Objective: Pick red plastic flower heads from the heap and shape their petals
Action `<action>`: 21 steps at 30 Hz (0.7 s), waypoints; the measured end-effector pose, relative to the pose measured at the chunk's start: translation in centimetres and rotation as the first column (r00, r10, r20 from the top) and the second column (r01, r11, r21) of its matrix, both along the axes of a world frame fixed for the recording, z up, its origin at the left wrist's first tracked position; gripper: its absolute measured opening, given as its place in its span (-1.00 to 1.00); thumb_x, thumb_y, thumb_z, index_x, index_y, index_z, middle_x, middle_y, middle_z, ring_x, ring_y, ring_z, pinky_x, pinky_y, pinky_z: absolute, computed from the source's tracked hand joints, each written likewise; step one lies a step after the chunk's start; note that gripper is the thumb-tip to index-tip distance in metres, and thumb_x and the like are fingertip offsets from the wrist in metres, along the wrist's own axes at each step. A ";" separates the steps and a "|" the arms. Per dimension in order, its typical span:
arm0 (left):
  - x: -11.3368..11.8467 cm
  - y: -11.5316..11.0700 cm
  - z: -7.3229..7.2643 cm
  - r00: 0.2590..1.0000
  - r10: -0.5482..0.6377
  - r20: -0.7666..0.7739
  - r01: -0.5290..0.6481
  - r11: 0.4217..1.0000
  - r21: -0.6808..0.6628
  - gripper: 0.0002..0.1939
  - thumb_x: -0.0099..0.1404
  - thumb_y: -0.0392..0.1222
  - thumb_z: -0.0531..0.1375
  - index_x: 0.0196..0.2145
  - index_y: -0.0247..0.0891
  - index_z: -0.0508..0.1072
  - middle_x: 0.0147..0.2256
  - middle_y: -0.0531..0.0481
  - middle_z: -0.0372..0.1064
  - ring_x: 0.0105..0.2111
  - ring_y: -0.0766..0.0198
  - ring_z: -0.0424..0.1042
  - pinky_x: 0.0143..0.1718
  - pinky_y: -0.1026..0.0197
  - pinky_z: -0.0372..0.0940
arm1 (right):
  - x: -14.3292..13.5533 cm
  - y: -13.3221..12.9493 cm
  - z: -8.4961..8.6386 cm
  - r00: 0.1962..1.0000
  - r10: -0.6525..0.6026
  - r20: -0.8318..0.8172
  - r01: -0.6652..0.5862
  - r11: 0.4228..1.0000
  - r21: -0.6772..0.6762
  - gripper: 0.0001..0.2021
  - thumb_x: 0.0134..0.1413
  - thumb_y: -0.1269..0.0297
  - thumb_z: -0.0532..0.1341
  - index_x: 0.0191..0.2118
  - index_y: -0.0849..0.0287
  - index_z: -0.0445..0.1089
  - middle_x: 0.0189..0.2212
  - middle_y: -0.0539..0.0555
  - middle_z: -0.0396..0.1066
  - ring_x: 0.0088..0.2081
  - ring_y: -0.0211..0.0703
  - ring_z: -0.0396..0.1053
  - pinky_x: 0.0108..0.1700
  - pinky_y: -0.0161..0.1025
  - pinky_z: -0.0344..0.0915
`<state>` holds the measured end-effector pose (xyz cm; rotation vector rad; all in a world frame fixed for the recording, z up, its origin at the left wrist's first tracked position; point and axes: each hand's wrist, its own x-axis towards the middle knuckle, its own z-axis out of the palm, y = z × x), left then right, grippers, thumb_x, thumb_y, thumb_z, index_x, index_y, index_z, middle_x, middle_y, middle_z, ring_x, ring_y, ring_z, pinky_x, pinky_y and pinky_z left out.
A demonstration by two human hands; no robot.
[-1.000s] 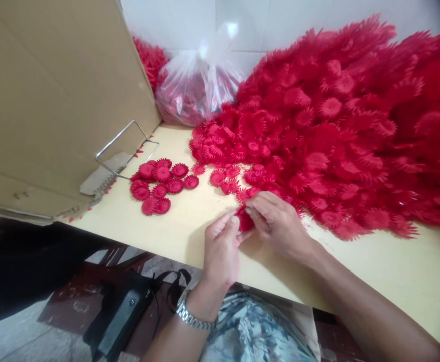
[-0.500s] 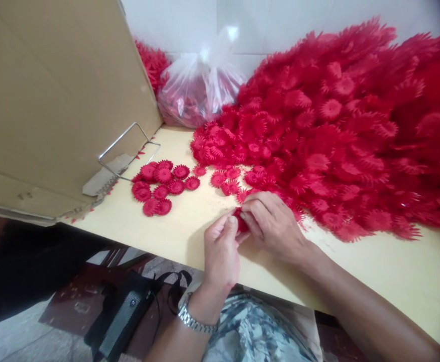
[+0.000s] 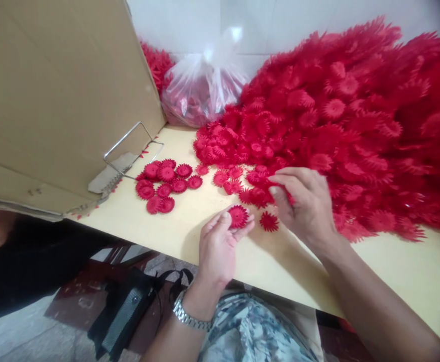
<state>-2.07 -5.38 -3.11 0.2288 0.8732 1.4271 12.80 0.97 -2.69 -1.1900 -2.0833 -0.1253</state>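
My left hand (image 3: 218,246) pinches a red toothed fabric disc, flower-shaped (image 3: 238,216), between thumb and fingers, its round face turned up. To the right, my right hand (image 3: 305,203) hovers by the near edge of a big heap of red flower pieces (image 3: 333,130). Its thumb and fingertips are apart, with red showing between them that looks like the heap behind. One loose red flower piece (image 3: 268,221) lies on the table between my hands. A small cluster of rounder, cupped red flowers (image 3: 166,173) lies left of my left hand.
A large cardboard box (image 3: 62,100) with a bent metal wire frame (image 3: 124,143) stands at the left of the pale yellow table (image 3: 182,236). Behind is a knotted clear plastic bag (image 3: 201,95) of red pieces. A person's dark-clothed arm (image 3: 35,266) is at lower left; a black bag (image 3: 120,311) lies below.
My right hand has come off the red flower and moved up and right to the heap. My left hand keeps the flower, now in plain sight. The loose piece between my hands now shows.
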 end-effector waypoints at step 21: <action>0.9 -0.6 -0.6 0.983 -0.010 -0.182 0.019 0.999 0.048 -0.83 0.18 -0.23 0.18 -0.29 -0.30 0.53 -0.32 -0.07 0.51 -0.22 0.20 0.46 -0.15 0.12 0.35 | -3.2 -2.6 -1.5 0.955 0.177 0.237 -0.180 0.984 -0.009 -0.78 0.19 0.50 -0.02 -0.43 0.20 0.28 -0.52 0.09 0.30 -0.44 -0.14 0.22 -0.40 -0.23 0.14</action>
